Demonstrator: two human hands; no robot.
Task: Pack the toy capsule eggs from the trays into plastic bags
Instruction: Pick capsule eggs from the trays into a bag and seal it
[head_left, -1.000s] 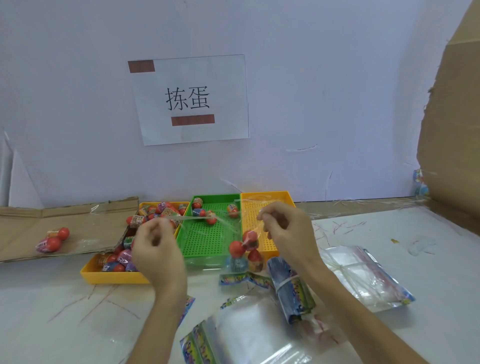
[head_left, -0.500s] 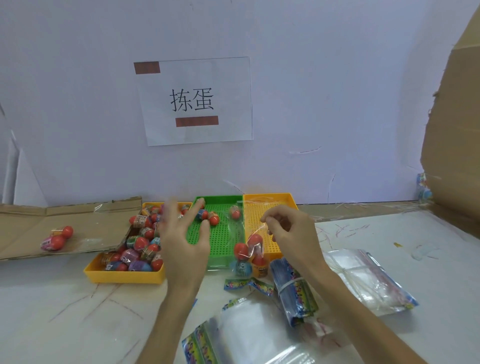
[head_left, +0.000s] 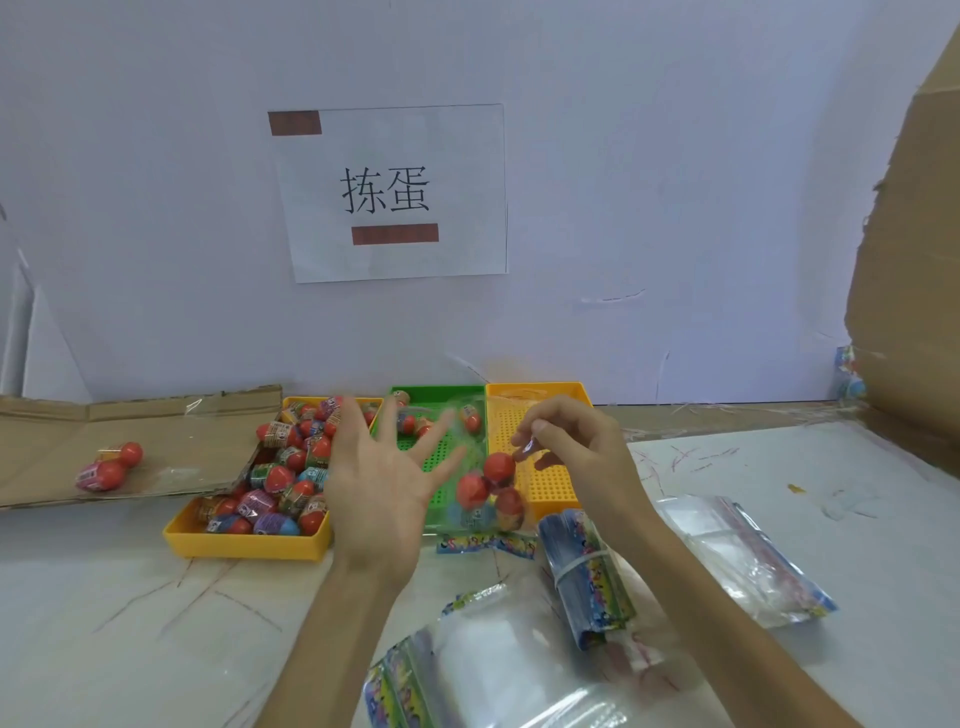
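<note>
**Left hand lets go of the bag, off for more eggs**

A second ago both hands were pinching the bag (head_left: 470, 519) by its mouth. Now the left hand (head_left: 379, 483) has dropped its grip (fingers spread wide, nothing in them) and hovers where the left yellow tray (head_left: 249, 545) meets the green tray (head_left: 441, 392). The right hand (head_left: 571, 452) keeps its grip pinched on the top edge, so the bag hangs in front of the green tray, bottom down near the counter (head_left: 156, 623), with a few eggs (head_left: 498, 466) inside. Most loose eggs are in the yellow tray. My guess is the bag isn't full yet and another egg comes next.
</note>
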